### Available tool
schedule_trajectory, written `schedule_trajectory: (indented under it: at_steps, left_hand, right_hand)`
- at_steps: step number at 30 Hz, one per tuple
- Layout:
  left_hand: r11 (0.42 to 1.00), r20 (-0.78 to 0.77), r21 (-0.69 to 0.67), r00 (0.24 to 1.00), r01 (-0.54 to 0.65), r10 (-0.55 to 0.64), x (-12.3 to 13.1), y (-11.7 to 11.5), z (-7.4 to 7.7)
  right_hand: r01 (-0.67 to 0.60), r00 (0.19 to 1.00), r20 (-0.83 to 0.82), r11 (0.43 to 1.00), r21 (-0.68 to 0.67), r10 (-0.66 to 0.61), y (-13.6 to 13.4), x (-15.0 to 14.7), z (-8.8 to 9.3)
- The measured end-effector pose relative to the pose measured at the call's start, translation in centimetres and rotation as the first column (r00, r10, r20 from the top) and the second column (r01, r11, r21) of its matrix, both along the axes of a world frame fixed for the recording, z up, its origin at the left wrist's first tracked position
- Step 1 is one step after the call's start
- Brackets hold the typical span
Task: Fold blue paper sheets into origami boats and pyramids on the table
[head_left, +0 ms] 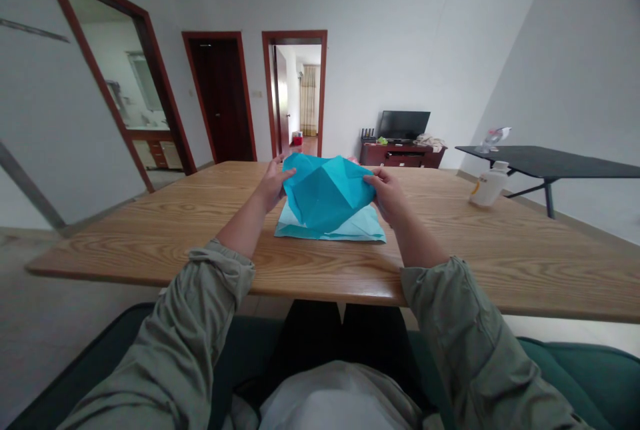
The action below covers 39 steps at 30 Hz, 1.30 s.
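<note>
My left hand (273, 183) and my right hand (387, 195) hold up a turquoise folded sheet (325, 193), pinching its two side edges a little above the table. It looks like thin paper or cloth, with creases running across it. Under it, a pale blue folded sheet (330, 230) lies flat on the wooden table (150, 243), partly hidden by the turquoise one. Neither hand touches the pale sheet.
A white plastic bottle (489, 185) stands near the table's right side. A black side table (545, 162) stands beyond it. Farther back are a dark red TV cabinet (403, 155) and doorways. My knees and a green seat lie below the table's near edge.
</note>
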State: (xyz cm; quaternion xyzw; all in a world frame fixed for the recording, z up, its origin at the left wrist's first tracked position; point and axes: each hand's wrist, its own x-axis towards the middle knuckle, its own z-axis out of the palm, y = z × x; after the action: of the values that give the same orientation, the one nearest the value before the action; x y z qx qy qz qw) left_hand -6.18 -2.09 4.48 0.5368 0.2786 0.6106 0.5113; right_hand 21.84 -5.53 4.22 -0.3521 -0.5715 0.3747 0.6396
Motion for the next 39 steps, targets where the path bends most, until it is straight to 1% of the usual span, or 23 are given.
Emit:
schedule_trajectory:
  at_steps: [5, 8, 10, 12, 14, 16, 17, 19, 21, 22, 24, 25, 27, 29, 31, 33, 35, 37, 39]
  left_hand:
    - [0.998, -0.065, 0.045, 0.997, -0.044, 0.047, 0.1, 0.9, -1.1]
    - [0.997, -0.116, 0.056, 0.991, -0.059, 0.065, -0.5, 1.2, -1.1]
    - [0.993, -0.117, 0.081, 0.989, -0.082, 0.092, -0.6, 1.2, -0.9]
    - [0.982, -0.056, 0.111, 0.985, -0.156, 0.163, -0.6, 1.3, -0.7]
    - [0.959, 0.019, 0.113, 0.965, -0.261, 0.261, -0.3, 1.4, -0.5]
    - [0.936, 0.055, 0.098, 0.941, -0.338, 0.334, 0.0, 1.6, -0.5]
    - [0.929, 0.059, 0.093, 0.933, -0.359, 0.355, 0.1, 1.7, -0.5]
    - [0.927, 0.067, 0.078, 0.929, -0.367, 0.363, 0.3, 1.7, -0.5]
    - [0.943, 0.093, 0.041, 0.941, -0.331, 0.326, 0.6, 1.6, -0.5]
    - [0.958, 0.112, 0.017, 0.952, -0.288, 0.284, 0.7, 1.5, -0.5]
    - [0.988, 0.129, -0.041, 0.98, -0.148, 0.152, 1.2, 1.2, -0.7]
    - [0.994, 0.115, -0.08, 0.99, -0.07, 0.079, 1.5, 1.0, -0.9]
    - [0.982, 0.061, -0.183, 0.998, 0.044, -0.033, 2.1, 0.7, -1.2]
    - [0.957, 0.033, -0.276, 0.996, 0.086, -0.08, 2.7, 0.4, -1.5]
    - [0.941, 0.052, -0.321, 0.994, 0.105, -0.093, 3.1, 0.3, -1.7]
    - [0.932, 0.077, -0.344, 0.992, 0.117, -0.097, 3.3, 0.2, -1.7]
    - [0.92, 0.07, -0.371, 0.991, 0.129, -0.11, 3.3, 0.0, -1.7]
    - [0.911, 0.026, -0.376, 0.984, 0.171, -0.174, 3.4, -0.3, -1.8]
    - [0.917, -0.046, -0.336, 0.968, 0.216, -0.245, 3.6, -0.5, -2.0]
  right_hand:
    - [-0.014, 1.0, -0.022, 0.999, -0.034, 0.013, 0.2, 0.6, -0.2]
    - [-0.023, 0.999, -0.043, 0.999, -0.034, 0.022, 0.3, 0.9, -0.4]
    - [-0.028, 0.993, -0.111, 0.999, -0.022, 0.026, 0.4, 0.8, -0.5]
    - [-0.096, 0.977, -0.194, 0.994, -0.042, 0.087, 0.3, 0.1, -0.7]
    - [-0.238, 0.951, -0.225, 0.967, -0.095, 0.212, 0.0, -1.0, -1.1]
    - [-0.358, 0.927, -0.176, 0.92, -0.156, 0.331, -0.3, -2.4, -1.7]
    - [-0.387, 0.92, -0.134, 0.904, -0.18, 0.367, -0.5, -3.1, -2.0]
    - [-0.383, 0.923, -0.056, 0.897, -0.22, 0.38, -0.6, -4.2, -2.7]
    - [-0.328, 0.942, -0.008, 0.914, -0.237, 0.336, -0.4, -4.9, -3.2]
    - [-0.296, 0.952, 0.006, 0.926, -0.234, 0.306, -0.2, -5.0, -3.4]
    - [-0.229, 0.971, 0.02, 0.949, -0.215, 0.239, 0.3, -4.9, -3.7]
    - [-0.197, 0.978, 0.021, 0.959, -0.205, 0.206, 0.6, -4.6, -3.8]
    - [-0.14, 0.989, 0.012, 0.971, -0.194, 0.145, 1.0, -4.1, -3.8]
    - [-0.095, 0.995, -0.006, 0.978, -0.185, 0.096, 1.2, -3.7, -3.8]
    - [-0.073, 0.997, -0.033, 0.982, -0.172, 0.068, 1.4, -3.4, -3.8]
    - [-0.062, 0.997, -0.063, 0.984, -0.164, 0.052, 1.4, -3.4, -3.7]
    - [-0.056, 0.995, -0.087, 0.985, -0.163, 0.042, 1.4, -3.6, -3.7]
    - [-0.045, 0.994, -0.104, 0.986, -0.159, 0.029, 1.4, -3.7, -3.7]
    - [-0.033, 0.993, -0.113, 0.988, -0.151, 0.016, 1.4, -3.7, -3.7]
